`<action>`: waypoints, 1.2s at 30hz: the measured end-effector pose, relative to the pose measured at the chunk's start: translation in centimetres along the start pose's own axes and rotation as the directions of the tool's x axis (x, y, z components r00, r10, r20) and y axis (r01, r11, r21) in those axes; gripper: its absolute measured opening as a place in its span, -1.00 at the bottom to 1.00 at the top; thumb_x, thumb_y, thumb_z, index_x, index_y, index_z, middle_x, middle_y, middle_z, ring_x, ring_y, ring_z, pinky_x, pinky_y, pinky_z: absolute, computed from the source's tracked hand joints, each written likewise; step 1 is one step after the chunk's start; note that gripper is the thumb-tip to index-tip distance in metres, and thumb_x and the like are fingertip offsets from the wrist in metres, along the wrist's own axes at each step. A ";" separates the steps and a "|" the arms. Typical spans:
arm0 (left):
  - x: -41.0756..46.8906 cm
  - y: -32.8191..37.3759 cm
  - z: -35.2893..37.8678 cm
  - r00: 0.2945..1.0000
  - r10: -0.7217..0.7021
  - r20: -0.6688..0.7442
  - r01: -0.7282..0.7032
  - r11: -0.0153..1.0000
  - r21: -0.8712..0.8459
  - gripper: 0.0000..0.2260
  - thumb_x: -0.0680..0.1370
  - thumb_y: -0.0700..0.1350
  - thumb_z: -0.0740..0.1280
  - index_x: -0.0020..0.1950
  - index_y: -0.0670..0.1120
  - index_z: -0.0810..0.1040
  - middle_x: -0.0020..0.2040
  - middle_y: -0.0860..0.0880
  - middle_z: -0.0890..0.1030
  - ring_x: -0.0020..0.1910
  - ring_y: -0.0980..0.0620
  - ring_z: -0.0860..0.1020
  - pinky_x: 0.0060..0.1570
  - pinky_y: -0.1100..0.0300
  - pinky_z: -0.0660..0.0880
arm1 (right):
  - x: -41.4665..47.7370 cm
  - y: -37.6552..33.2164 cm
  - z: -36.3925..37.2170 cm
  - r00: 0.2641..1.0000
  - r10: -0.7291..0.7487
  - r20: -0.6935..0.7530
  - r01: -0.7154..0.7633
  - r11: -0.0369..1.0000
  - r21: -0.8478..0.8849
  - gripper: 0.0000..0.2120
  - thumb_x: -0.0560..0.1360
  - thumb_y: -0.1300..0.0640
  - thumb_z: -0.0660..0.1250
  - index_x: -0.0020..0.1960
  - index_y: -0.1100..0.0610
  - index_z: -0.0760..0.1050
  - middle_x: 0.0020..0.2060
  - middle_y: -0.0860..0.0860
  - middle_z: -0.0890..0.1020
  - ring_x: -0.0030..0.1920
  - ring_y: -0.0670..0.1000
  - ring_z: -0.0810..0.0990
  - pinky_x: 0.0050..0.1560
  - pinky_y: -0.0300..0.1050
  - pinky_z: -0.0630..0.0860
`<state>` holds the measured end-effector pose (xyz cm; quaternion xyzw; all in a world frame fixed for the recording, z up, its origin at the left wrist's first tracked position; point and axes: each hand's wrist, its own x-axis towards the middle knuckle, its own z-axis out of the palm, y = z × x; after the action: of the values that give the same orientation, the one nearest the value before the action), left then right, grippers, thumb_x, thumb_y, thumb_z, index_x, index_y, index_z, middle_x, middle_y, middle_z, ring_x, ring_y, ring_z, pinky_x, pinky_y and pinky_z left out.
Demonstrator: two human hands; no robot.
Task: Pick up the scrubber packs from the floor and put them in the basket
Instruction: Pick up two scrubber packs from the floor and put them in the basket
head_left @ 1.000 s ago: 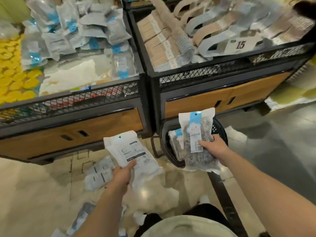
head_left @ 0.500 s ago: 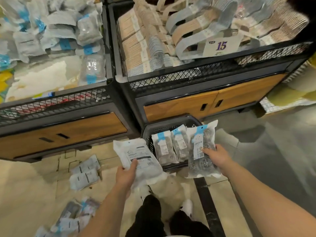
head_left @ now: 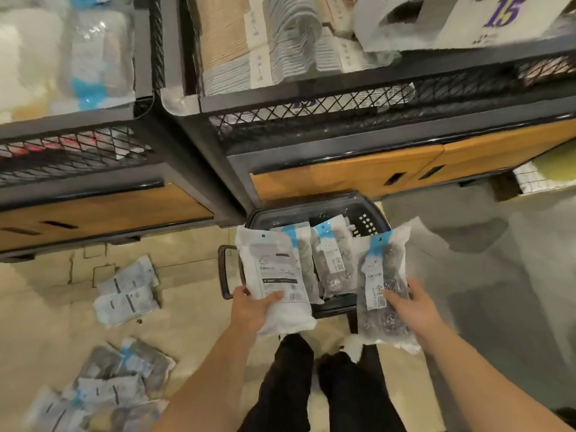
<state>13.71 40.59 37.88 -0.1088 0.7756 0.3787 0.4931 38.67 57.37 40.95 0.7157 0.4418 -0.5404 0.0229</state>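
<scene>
A black plastic basket (head_left: 367, 218) stands on the floor in front of me, with two scrubber packs (head_left: 332, 258) leaning inside it. My left hand (head_left: 249, 310) grips a white-backed scrubber pack (head_left: 274, 275) over the basket's left rim. My right hand (head_left: 411, 310) holds a blue-topped scrubber pack (head_left: 380, 285) at the basket's right side. Two more packs (head_left: 126, 291) lie on the tiles at left, and a heap of several packs (head_left: 109, 385) lies at lower left.
Black mesh display bins with wooden drawer fronts (head_left: 358, 176) stand right behind the basket, filled with packs and hangers. A price sign reading 15 (head_left: 505, 14) hangs at top right. My legs and white shoes (head_left: 352, 349) are below the basket.
Both hands have carried their packs closer to the basket; the left pack now overlaps its left rim. The view has tipped downward and moved nearer the floor.
</scene>
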 end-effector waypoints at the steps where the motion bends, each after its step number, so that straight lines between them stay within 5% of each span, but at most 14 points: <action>1: 1.3 0.2 1.0 0.999 -0.019 -0.038 0.019 1.000 0.007 -0.31 0.20 -0.04 0.68 0.19 -0.16 0.41 0.07 -0.03 0.60 0.02 -0.05 0.62 -0.01 0.07 0.60 | 2.1 0.1 0.8 1.000 -0.013 0.005 0.013 1.000 -0.022 -0.56 0.49 0.06 0.44 0.33 0.04 0.44 0.07 0.04 0.63 0.03 0.12 0.64 0.17 0.17 0.56; 4: 6.4 -1.1 3.8 0.998 -0.038 -0.053 0.038 0.999 -0.005 -0.37 0.18 -0.01 0.68 0.12 -0.09 0.47 0.02 -0.03 0.64 -0.02 -0.02 0.63 0.01 0.06 0.60 | 7.9 0.0 3.3 0.998 -0.008 0.055 0.010 0.999 -0.031 -0.46 0.51 0.03 0.42 0.44 0.06 0.33 0.19 0.01 0.58 0.07 0.13 0.61 0.20 0.11 0.52; 8: 12.7 -3.6 6.8 0.999 -0.042 -0.007 0.041 0.996 -0.076 -0.50 0.28 -0.19 0.64 0.14 -0.06 0.53 0.04 -0.11 0.69 -0.02 -0.01 0.65 0.08 0.05 0.58 | 14.9 0.6 6.5 0.997 -0.010 0.070 0.008 1.000 0.030 -0.47 0.53 0.11 0.41 0.44 0.14 0.33 0.06 0.07 0.50 0.09 0.11 0.54 0.13 0.04 0.45; 11: 15.4 -4.7 8.9 0.997 -0.076 -0.004 0.075 0.990 -0.120 -0.38 0.23 -0.14 0.65 0.20 -0.05 0.46 0.10 -0.08 0.66 0.06 -0.04 0.63 0.19 0.06 0.51 | 18.8 1.8 8.1 0.992 -0.039 0.120 0.032 0.998 0.055 -0.27 0.23 -0.19 0.60 0.28 0.08 0.46 0.08 0.03 0.65 -0.01 0.03 0.62 0.03 -0.03 0.55; 14: 17.5 -5.9 10.2 0.998 -0.063 -0.008 0.062 0.995 -0.077 -0.24 0.02 0.09 0.67 0.17 0.08 0.48 0.10 -0.02 0.68 0.09 -0.02 0.64 0.23 -0.04 0.52 | 21.6 3.6 9.1 0.986 -0.040 0.160 0.046 0.998 -0.033 -0.57 0.43 0.01 0.50 0.25 0.01 0.50 -0.05 -0.03 0.69 -0.09 0.02 0.67 0.02 0.04 0.63; 17: 17.6 -6.2 10.8 0.999 -0.049 -0.024 0.048 0.998 -0.029 -0.42 0.23 -0.04 0.65 0.18 0.03 0.51 0.08 0.03 0.67 0.03 0.07 0.63 0.07 0.17 0.56 | 22.8 4.1 10.0 0.987 -0.035 0.154 0.053 0.992 -0.112 -0.60 0.49 0.01 0.43 0.29 -0.07 0.44 0.08 -0.02 0.66 0.00 0.04 0.67 0.08 0.14 0.62; 19: 17.8 -6.4 11.1 0.999 -0.026 -0.029 0.028 0.998 0.061 -0.50 0.35 -0.15 0.59 0.23 -0.04 0.50 0.09 0.04 0.63 -0.02 0.11 0.59 -0.04 0.31 0.50 | 22.6 3.8 10.3 0.989 -0.024 0.147 0.046 0.988 -0.149 -0.59 0.52 0.01 0.40 0.33 -0.07 0.39 0.09 -0.02 0.65 -0.03 0.04 0.67 0.02 0.09 0.63; 22: 17.6 -6.7 11.0 1.000 0.018 -0.022 -0.012 0.961 0.277 -0.41 0.38 -0.03 0.56 0.35 -0.05 0.41 0.20 0.04 0.53 0.22 0.03 0.53 0.18 0.16 0.46 | 22.3 3.3 10.2 0.990 -0.079 0.118 0.117 0.927 -0.358 -0.50 0.56 -0.03 0.31 0.45 -0.01 0.27 0.18 0.04 0.59 -0.01 0.06 0.62 -0.10 -0.09 0.55; 24: 17.1 -7.1 10.5 0.984 0.083 -0.159 0.009 0.860 0.510 -0.27 0.40 0.17 0.48 0.46 -0.06 0.31 0.32 -0.03 0.43 0.34 -0.08 0.44 0.31 -0.04 0.42 | 22.4 3.4 9.2 0.959 -0.285 0.012 0.249 0.817 -0.521 -0.50 0.57 -0.06 0.25 0.45 0.06 0.28 0.25 0.11 0.53 0.16 0.15 0.54 0.11 0.02 0.51; 27: 16.2 -7.6 9.0 0.844 0.336 -0.418 0.056 0.721 0.691 -0.48 0.48 0.09 0.38 0.37 -0.10 0.39 0.28 -0.17 0.46 0.25 -0.18 0.44 0.23 -0.08 0.41 | 22.4 3.7 7.1 0.863 -0.471 -0.181 0.244 0.704 -0.667 -0.47 0.52 -0.01 0.28 0.45 0.08 0.27 0.37 0.16 0.39 0.35 0.23 0.36 0.36 0.21 0.29; 31: 15.4 -9.0 7.5 0.835 0.130 -0.535 0.254 0.770 0.585 -0.35 0.46 -0.01 0.41 0.48 0.00 0.20 0.41 -0.20 0.25 0.32 -0.26 0.33 0.29 -0.14 0.34 | 23.2 5.0 4.0 0.950 -0.158 -0.268 -0.019 0.830 -0.557 -0.32 0.47 0.02 0.32 0.50 0.02 0.09 0.42 0.22 0.28 0.37 0.32 0.32 0.37 0.31 0.29; 33: 15.7 -10.7 7.5 0.893 0.004 -0.450 0.264 0.806 0.530 -0.29 0.50 -0.04 0.36 0.55 0.08 0.05 0.49 -0.18 0.10 0.34 -0.30 0.34 0.30 -0.16 0.36 | 23.2 5.7 3.4 0.990 0.018 -0.137 -0.073 0.913 -0.402 -0.41 0.48 0.05 0.30 0.45 -0.01 0.15 0.33 0.19 0.40 0.27 0.27 0.44 0.28 0.26 0.43; 36: 16.1 -13.1 8.0 0.957 -0.096 -0.275 0.236 0.809 0.538 -0.27 0.56 -0.11 0.28 0.60 0.11 -0.08 0.57 -0.09 -0.11 0.36 -0.31 0.38 0.37 -0.10 0.37 | 23.0 6.7 2.9 0.997 0.077 -0.030 -0.082 0.930 -0.359 -0.43 0.50 0.01 0.28 0.47 -0.10 0.19 0.31 0.13 0.47 0.25 0.21 0.50 0.24 0.12 0.48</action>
<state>18.35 40.38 16.08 -0.0695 0.8927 0.0716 0.4394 41.46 65.81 18.55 0.7208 0.5042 -0.4434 0.1721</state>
